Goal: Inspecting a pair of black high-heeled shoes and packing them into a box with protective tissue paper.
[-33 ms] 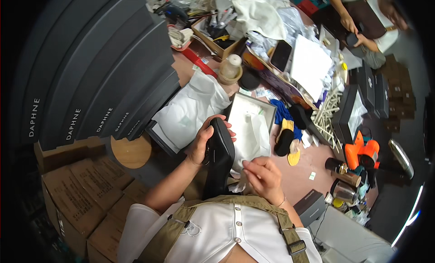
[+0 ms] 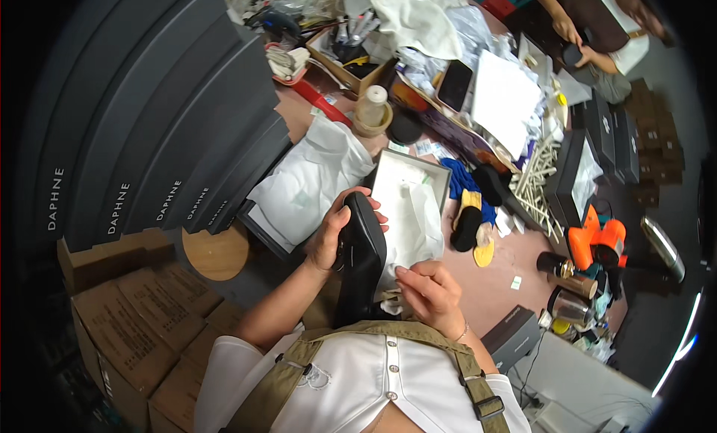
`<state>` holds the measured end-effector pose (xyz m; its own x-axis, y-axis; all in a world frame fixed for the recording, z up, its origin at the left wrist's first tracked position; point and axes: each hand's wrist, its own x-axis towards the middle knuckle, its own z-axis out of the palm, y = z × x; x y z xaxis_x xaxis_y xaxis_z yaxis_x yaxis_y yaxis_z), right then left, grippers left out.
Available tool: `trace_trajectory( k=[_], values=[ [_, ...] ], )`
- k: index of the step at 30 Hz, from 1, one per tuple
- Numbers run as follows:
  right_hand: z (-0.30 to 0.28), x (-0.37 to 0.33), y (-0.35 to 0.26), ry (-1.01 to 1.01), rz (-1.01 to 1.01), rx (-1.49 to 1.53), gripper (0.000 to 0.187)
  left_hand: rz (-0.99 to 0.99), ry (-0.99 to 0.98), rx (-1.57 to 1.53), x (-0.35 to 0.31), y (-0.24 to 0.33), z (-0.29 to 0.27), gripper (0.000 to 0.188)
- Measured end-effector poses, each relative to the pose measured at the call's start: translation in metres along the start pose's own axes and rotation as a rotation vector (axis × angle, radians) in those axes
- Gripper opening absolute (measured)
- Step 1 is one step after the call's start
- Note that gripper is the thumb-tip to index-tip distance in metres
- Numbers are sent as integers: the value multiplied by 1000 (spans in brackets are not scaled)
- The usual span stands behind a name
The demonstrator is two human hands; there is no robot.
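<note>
My left hand [image 2: 328, 231] is wrapped round a black leather boot [image 2: 364, 246], thumb on the near side and fingertips showing past its far edge. The boot stands tilted in front of my chest, its lower end hidden by the apron strap. Just right of the boot, my right hand [image 2: 433, 291] has thumb and forefinger pinched together; whatever may be between them is too small to make out. A crumpled white scrap [image 2: 390, 307] lies below those fingers. Beyond both hands is an open shoebox [image 2: 446, 181] with white tissue paper [image 2: 424, 222] inside.
Dark shoeboxes [image 2: 142, 127] are stacked high at my left, above brown cartons [image 2: 149, 321]. A second open box holds white paper [image 2: 310, 175]. Brushes, a yellow-and-black sponge [image 2: 468, 224], white sticks [image 2: 536, 190] and an orange heat gun [image 2: 597, 239] crowd the table. Another person's hands [image 2: 575, 41] work at far right.
The view has shifted slightly, so the table's things sit a little more to the left. My right hand has moved very slightly left; my left hand keeps its hold on the boot.
</note>
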<state>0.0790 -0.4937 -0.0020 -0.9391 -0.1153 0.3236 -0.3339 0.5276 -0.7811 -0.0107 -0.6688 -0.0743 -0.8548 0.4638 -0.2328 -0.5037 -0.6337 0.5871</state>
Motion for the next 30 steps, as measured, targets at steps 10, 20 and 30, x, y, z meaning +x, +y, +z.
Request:
trace_trajectory(
  k=[10,20,30],
  values=[
    [8,0,-24,146,-232,-265,36,-3,-144,165,-14,-3,32,62],
    [11,-4,-32,122,-248,-258,38,9,-135,134,-25,-3,33,60],
    [18,-1,-31,124,-208,-232,35,-3,-92,136,-26,-1,30,57]
  ],
)
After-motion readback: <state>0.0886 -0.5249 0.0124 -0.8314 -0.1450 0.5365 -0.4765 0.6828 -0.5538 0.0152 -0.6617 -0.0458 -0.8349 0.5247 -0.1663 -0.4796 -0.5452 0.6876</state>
